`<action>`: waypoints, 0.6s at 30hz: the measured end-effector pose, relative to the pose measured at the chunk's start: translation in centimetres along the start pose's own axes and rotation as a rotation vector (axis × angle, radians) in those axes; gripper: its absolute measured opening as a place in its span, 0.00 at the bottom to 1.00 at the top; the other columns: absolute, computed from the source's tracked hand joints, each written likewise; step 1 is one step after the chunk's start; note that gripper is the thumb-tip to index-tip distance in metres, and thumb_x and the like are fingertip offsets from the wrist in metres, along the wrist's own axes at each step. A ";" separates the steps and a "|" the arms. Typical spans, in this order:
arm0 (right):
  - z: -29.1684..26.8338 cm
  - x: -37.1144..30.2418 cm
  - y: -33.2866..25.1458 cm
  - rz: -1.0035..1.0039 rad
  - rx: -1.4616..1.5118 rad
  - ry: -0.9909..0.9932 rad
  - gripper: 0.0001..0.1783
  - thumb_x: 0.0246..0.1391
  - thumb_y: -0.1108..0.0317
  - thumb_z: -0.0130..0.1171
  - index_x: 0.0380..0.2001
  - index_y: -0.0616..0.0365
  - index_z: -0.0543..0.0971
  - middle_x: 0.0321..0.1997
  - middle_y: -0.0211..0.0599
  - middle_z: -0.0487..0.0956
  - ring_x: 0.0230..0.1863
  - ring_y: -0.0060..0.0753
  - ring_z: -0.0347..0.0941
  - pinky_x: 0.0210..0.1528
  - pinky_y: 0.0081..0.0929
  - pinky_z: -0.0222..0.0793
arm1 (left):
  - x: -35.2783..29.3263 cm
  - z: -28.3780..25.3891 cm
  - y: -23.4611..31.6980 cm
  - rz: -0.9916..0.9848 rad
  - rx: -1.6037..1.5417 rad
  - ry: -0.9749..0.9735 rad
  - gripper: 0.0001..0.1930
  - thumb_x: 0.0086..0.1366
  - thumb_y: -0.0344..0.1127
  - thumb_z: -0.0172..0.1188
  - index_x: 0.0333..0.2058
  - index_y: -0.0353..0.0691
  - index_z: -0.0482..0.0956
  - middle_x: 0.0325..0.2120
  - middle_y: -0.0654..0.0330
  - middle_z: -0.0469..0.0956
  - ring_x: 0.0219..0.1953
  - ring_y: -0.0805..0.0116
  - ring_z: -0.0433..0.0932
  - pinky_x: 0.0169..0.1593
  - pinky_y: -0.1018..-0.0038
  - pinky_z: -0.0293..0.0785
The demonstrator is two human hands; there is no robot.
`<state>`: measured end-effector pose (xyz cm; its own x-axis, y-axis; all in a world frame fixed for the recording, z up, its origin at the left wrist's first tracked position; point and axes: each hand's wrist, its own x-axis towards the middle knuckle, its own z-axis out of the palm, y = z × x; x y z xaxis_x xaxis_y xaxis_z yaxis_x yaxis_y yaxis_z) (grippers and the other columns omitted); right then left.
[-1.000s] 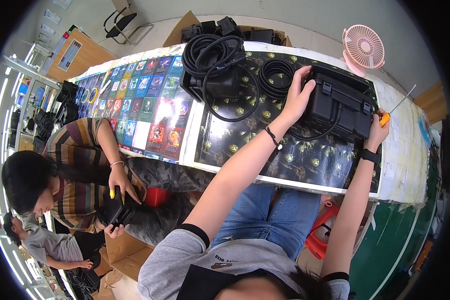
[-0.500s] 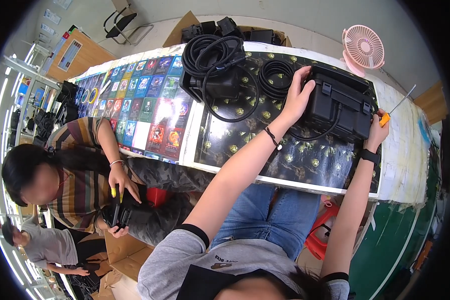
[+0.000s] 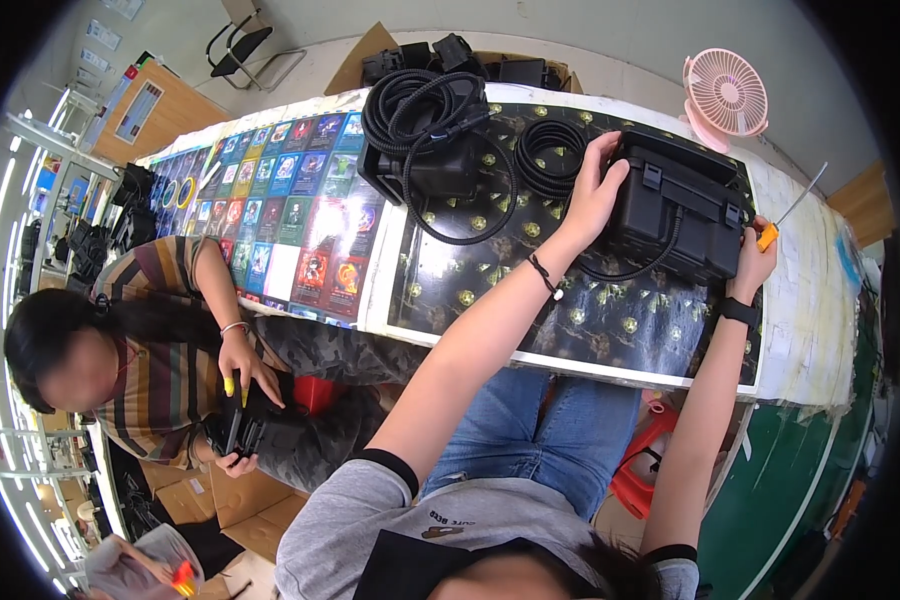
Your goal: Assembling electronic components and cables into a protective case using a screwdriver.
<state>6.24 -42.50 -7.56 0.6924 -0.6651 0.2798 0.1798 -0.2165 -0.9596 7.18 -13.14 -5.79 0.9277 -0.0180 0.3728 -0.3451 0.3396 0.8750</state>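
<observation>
A black plastic box point(image 3: 692, 228) with latches and a ribbed black cable lies on the dark patterned table mat in front of me. My left hand point(image 3: 596, 196) grips its left end, thumb on the near side. At the right end is my right hand point(image 3: 756, 262), its fingers against the box and closed around a screwdriver point(image 3: 767, 237). The screwdriver's handle is orange, and its metal shaft points up and away to the right. Most of the right fingers are hidden behind the box. Beside my left hand rests a coil of black corrugated tube point(image 3: 537, 172).
Farther left stands another black box point(image 3: 444, 175) with corrugated tube point(image 3: 410, 128) piled on it. A pink fan point(image 3: 727, 95) stands at the far right edge. Behind the table is a cardboard carton point(image 3: 354, 72) of black parts. A seated co-worker point(image 3: 160, 360) handles a black part at left.
My hands and the black box stay nearly still; the screwdriver's shaft tilts slightly. In the lower left background, another person has moved downward in view and now shows a red and yellow object.
</observation>
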 end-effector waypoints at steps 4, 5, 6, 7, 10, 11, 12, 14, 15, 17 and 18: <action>0.0 0.1 0.2 -0.022 0.023 -0.004 0.13 0.52 0.79 0.56 0.42 0.58 0.78 0.42 0.29 0.78 0.36 0.19 0.71 0.39 0.18 0.67 | -0.1 0.0 0.1 -0.009 -0.004 0.000 0.22 0.68 0.33 0.51 0.60 0.38 0.62 0.55 0.53 0.67 0.60 0.63 0.64 0.65 0.68 0.56; 0.0 0.1 0.2 -0.032 0.023 -0.003 0.13 0.52 0.78 0.56 0.42 0.58 0.78 0.42 0.29 0.78 0.36 0.19 0.71 0.39 0.18 0.67 | -0.1 0.0 0.1 -0.014 -0.009 0.002 0.22 0.68 0.33 0.51 0.60 0.38 0.62 0.56 0.53 0.67 0.60 0.63 0.64 0.65 0.68 0.56; 0.0 0.1 0.2 -0.023 0.011 0.010 0.13 0.52 0.78 0.57 0.42 0.58 0.78 0.42 0.29 0.78 0.36 0.19 0.71 0.39 0.18 0.67 | -0.1 0.0 0.1 -0.007 -0.006 -0.002 0.22 0.68 0.33 0.51 0.60 0.38 0.62 0.56 0.53 0.67 0.60 0.63 0.64 0.65 0.68 0.56; -0.1 0.0 0.1 -0.035 0.016 -0.004 0.13 0.52 0.78 0.57 0.42 0.58 0.78 0.42 0.29 0.78 0.36 0.19 0.71 0.39 0.18 0.67 | 0.0 0.0 0.1 -0.003 -0.006 -0.004 0.22 0.68 0.33 0.51 0.60 0.38 0.62 0.56 0.53 0.67 0.60 0.63 0.64 0.65 0.68 0.56; -0.1 -0.1 -0.1 -0.025 -0.001 -0.005 0.13 0.52 0.78 0.57 0.42 0.58 0.78 0.41 0.29 0.77 0.37 0.19 0.71 0.39 0.18 0.67 | 0.0 0.1 0.1 -0.007 -0.016 -0.004 0.22 0.68 0.33 0.51 0.60 0.37 0.62 0.56 0.53 0.67 0.61 0.63 0.64 0.65 0.68 0.56; -0.1 -0.1 -0.2 -0.030 -0.006 -0.004 0.13 0.52 0.78 0.57 0.42 0.59 0.78 0.42 0.29 0.77 0.37 0.19 0.71 0.39 0.18 0.67 | 0.0 0.1 0.1 -0.011 -0.026 -0.003 0.22 0.68 0.33 0.51 0.60 0.37 0.62 0.56 0.53 0.67 0.61 0.63 0.64 0.65 0.68 0.56; -0.1 -0.2 -0.3 -0.020 -0.022 0.009 0.13 0.52 0.78 0.57 0.42 0.59 0.78 0.42 0.29 0.77 0.37 0.19 0.71 0.39 0.18 0.67 | 0.0 0.1 0.1 -0.010 -0.022 -0.003 0.23 0.68 0.33 0.51 0.60 0.37 0.61 0.56 0.53 0.67 0.61 0.63 0.64 0.65 0.68 0.56; 0.0 -0.3 -0.4 -0.033 0.002 -0.001 0.13 0.52 0.78 0.57 0.42 0.59 0.78 0.42 0.29 0.77 0.37 0.19 0.71 0.39 0.18 0.67 | 0.0 0.0 0.1 -0.013 -0.024 -0.002 0.23 0.68 0.33 0.51 0.60 0.37 0.61 0.56 0.53 0.67 0.61 0.63 0.64 0.65 0.68 0.56; 0.0 -0.3 -0.4 -0.028 -0.008 0.005 0.13 0.52 0.78 0.57 0.42 0.59 0.78 0.42 0.29 0.77 0.37 0.20 0.71 0.39 0.18 0.67 | 0.0 0.0 0.1 -0.010 -0.017 -0.003 0.23 0.68 0.33 0.51 0.60 0.37 0.61 0.56 0.53 0.67 0.61 0.63 0.64 0.65 0.68 0.56; 0.0 -0.3 -0.4 -0.026 0.004 0.001 0.13 0.52 0.78 0.57 0.42 0.59 0.78 0.42 0.30 0.77 0.37 0.20 0.71 0.40 0.18 0.67 | 0.0 0.0 0.1 -0.017 -0.012 0.001 0.23 0.68 0.33 0.51 0.60 0.37 0.61 0.56 0.53 0.67 0.61 0.63 0.64 0.65 0.68 0.56; 0.0 -0.3 -0.4 -0.016 -0.006 0.009 0.13 0.52 0.78 0.57 0.42 0.59 0.78 0.42 0.30 0.77 0.37 0.20 0.71 0.40 0.18 0.67 | 0.0 0.0 0.1 -0.009 -0.010 -0.002 0.23 0.68 0.33 0.51 0.60 0.37 0.61 0.56 0.53 0.67 0.61 0.63 0.64 0.66 0.68 0.56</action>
<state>5.97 -42.23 -7.26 0.6830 -0.6682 0.2950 0.1861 -0.2314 -0.9549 7.15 -13.13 -5.69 0.9307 -0.0230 0.3652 -0.3349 0.3484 0.8755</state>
